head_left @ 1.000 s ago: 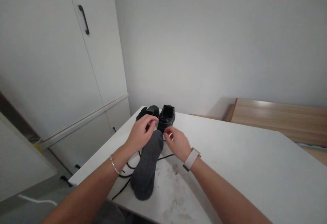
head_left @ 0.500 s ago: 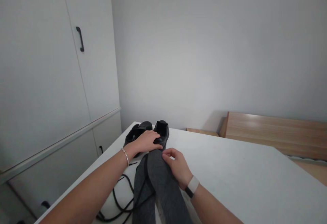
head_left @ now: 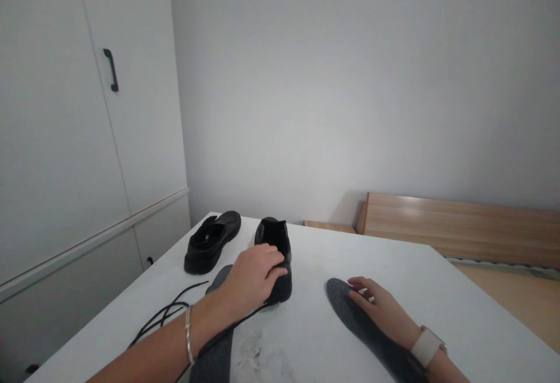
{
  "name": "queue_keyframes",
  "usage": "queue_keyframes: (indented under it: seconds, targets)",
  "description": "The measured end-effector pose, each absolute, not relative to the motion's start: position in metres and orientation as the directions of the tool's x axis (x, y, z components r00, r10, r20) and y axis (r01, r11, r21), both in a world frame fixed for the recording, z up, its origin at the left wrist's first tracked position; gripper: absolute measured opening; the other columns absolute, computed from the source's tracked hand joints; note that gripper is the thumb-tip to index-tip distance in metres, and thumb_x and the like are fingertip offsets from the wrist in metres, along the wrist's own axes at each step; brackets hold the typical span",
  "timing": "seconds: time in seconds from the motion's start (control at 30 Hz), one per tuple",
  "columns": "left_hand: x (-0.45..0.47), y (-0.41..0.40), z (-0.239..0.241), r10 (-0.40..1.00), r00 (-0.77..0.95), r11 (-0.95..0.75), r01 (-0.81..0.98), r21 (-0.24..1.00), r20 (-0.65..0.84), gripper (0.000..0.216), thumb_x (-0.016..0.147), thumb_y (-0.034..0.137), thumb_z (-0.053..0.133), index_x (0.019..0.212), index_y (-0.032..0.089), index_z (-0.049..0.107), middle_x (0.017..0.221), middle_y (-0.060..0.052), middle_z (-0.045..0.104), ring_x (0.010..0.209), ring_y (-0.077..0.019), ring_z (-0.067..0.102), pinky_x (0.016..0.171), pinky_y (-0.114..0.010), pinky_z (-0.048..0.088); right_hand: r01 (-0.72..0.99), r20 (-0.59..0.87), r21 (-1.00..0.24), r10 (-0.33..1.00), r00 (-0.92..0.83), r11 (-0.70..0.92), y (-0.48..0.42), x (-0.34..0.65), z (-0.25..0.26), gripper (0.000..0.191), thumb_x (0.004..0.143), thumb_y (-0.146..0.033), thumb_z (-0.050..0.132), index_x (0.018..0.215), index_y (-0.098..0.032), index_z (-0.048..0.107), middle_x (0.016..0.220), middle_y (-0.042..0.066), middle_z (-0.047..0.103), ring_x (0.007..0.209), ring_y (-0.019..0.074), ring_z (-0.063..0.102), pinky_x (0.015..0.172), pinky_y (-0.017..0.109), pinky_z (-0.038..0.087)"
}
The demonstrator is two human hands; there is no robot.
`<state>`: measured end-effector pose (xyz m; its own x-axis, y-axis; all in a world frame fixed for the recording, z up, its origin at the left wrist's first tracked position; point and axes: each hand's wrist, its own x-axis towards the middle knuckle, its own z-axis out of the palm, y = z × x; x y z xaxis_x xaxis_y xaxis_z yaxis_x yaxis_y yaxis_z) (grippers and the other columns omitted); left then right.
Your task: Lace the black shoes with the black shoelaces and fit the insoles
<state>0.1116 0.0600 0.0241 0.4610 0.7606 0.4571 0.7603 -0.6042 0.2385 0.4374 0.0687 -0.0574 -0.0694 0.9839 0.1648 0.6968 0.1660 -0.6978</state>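
My left hand point(head_left: 254, 278) is closed at the heel of a black shoe point(head_left: 283, 290), its fingers curled over the back of the opening. The second black shoe point(head_left: 203, 257) stands to the left with its opening showing. Below my left forearm lies a dark grey insole point(head_left: 216, 359), partly covered by the arm. On the right, my right hand point(head_left: 380, 307) pinches the edge of another dark grey insole point(head_left: 345, 304), thumb and forefinger near its far end. Black shoelaces point(head_left: 168, 307) lie loose beside my left forearm; one strand runs toward the held shoe.
Everything lies on a white table point(head_left: 301, 324) with dark smudges near its front. A white cabinet point(head_left: 144, 109) with black handles stands along the left. Behind the table are a grey wall point(head_left: 306, 80) and a wooden panel point(head_left: 437, 220) on the right.
The two insoles, side by side before, are now apart: my right hand has carried one to the right. My left hand has come down to the nearer shoe, which is now apart from the other shoe.
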Motion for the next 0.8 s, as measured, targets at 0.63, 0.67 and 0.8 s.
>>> queue_keyframes:
  seconds: [0.63, 0.67, 0.8]
  targets:
    - [0.199, -0.031, -0.049, 0.403, 0.482, -0.762, 0.647, -0.006, 0.778, 0.024, 0.080, 0.017, 0.072, 0.065, 0.020, 0.053, 0.059, 0.002, 0.057, 0.056, -0.0164, 0.050, 0.054, -0.034, 0.033, 0.934, 0.209, -0.345, 0.978, -0.015, 0.088, -0.017, 0.458, -0.051, 0.026, 0.092, -0.039, 0.050, 0.104, -0.025, 0.068, 0.111, 0.011, 0.060, 0.091, 0.0245, 0.068, 0.086, 0.037, 0.054]
    - [0.204, -0.031, -0.054, 0.383, 0.477, -0.760, 0.650, -0.024, 0.791, 0.026, 0.080, 0.019, 0.073, 0.064, 0.019, 0.053, 0.058, 0.002, 0.057, 0.055, -0.0160, 0.050, 0.052, -0.034, 0.032, 0.908, 0.236, -0.403, 0.972, -0.020, 0.117, -0.019, 0.458, -0.043, 0.029, 0.092, -0.042, 0.047, 0.103, -0.024, 0.068, 0.111, 0.012, 0.059, 0.092, 0.0245, 0.068, 0.087, 0.037, 0.054]
    - [0.222, -0.029, -0.070, 0.326, 0.421, -0.738, 0.672, -0.050, 0.846, 0.032, 0.082, 0.030, 0.073, 0.059, 0.019, 0.053, 0.052, 0.001, 0.054, 0.050, -0.0156, 0.048, 0.046, -0.035, 0.028, 0.839, 0.324, -0.501, 0.945, -0.047, 0.214, -0.033, 0.458, 0.002, 0.035, 0.088, -0.054, 0.050, 0.097, -0.027, 0.072, 0.108, 0.012, 0.061, 0.102, 0.0282, 0.066, 0.091, 0.039, 0.054]
